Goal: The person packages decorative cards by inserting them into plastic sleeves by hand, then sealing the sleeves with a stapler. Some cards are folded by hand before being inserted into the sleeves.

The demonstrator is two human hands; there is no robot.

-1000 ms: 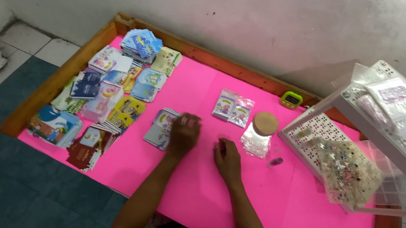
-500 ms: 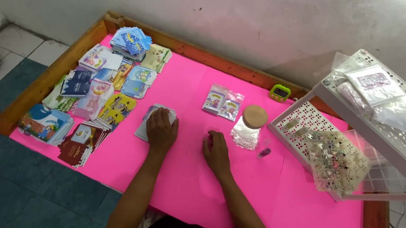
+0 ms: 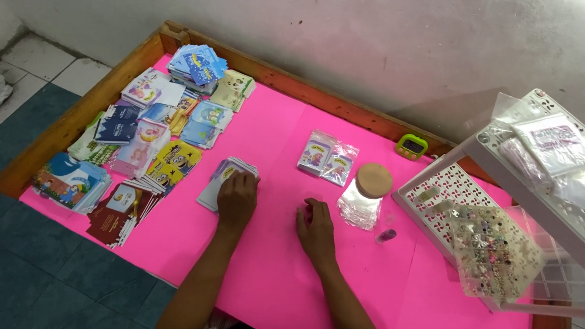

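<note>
Left hand: the left hand (image 3: 236, 198) lay palm down, fingers spread flat on a small stack of cards (image 3: 219, 181), pressing rather than gripping it
Stack of cards: it sat on the pink surface (image 3: 262, 268) near the middle, just right of the spread of colourful card piles (image 3: 147, 138)
Right hand: the right hand (image 3: 315, 228) rested on the pink surface with fingers curled loosely inward; whether it pinched anything small could not be told
Between the hands: a bare strip of pink surface kept them apart
Clear packets: two small printed packets (image 3: 327, 158) lay side by side, far of the right hand
Round lid: a tan round lid (image 3: 373, 180) sat on a clear crinkled bag (image 3: 358, 207), just right of the right hand
Small dark bead: a tiny dark item (image 3: 386, 234) lay near the bag, on its right
Timer: a small green timer (image 3: 412, 147) stood at the far wooden edge
White rack: a white perforated rack (image 3: 549, 208) stood at the right, holding a clear box of mixed beads (image 3: 493, 252) and plastic bags on top
Wooden frame: a wooden frame (image 3: 70, 131) bordered the pink surface on the left
</note>
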